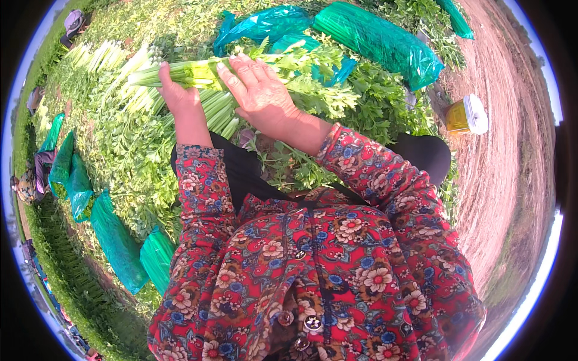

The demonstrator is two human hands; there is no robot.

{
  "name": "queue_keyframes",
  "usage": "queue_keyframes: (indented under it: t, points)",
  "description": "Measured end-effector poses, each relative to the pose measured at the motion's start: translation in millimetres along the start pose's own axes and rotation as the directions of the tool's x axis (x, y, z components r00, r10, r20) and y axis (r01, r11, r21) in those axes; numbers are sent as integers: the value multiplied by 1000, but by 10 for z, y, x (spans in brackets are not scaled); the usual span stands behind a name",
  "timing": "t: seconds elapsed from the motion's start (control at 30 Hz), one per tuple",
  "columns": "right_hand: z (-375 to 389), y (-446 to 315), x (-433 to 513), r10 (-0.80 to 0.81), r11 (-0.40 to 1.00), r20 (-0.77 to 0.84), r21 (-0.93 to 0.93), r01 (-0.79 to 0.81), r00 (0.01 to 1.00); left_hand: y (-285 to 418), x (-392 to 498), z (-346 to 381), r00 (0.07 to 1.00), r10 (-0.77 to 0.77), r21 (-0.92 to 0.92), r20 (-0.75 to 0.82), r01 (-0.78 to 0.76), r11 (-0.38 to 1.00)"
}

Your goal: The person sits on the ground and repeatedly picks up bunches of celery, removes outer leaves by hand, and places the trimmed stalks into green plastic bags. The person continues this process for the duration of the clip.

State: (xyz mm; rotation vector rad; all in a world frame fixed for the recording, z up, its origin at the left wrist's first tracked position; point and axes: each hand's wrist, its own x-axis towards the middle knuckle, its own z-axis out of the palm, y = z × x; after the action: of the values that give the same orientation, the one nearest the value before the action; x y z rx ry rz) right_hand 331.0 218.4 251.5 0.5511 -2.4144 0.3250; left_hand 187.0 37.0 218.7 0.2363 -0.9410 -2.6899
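Note:
A bunch of celery [203,74] lies across both my hands, its pale stalk ends to the left and its leaves to the right. My left hand [178,90] grips it near the stalk ends, thumb up. My right hand [259,90] rests over the middle of the bunch, palm down; whether its fingers close round the stalks cannot be told. Below the bunch, more celery stalks [219,110] lie on the ground in front of my knees. Further celery bunches [106,56] lie at the upper left.
Filled green plastic bags [379,45] lie beyond my hands, with more bags [117,243] along the left. A lidded jar of yellow liquid [460,116] stands by the dirt track [496,180] at right. Other people, one in a hat [73,22], are at the left edge near standing celery.

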Motion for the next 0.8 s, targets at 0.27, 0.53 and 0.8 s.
queue_keyframes:
  t: [0.27, 0.53, 0.8]
  points:
    - [509, 430, 278, -53, 952, 74, -297, 73, 996, -481, -330, 313, 958, -287, -37, -18, 287, 957]
    - [46, 1314, 229, -33, 931, 229, -347, 113, 973, -1187, -505, 787, 902, -391, -17, 184, 401, 916]
    - [-1563, 2788, -239, 394, 785, 399, -615, -77, 828, -2160, -607, 707, 816, -578, 389, -11, 536, 749]
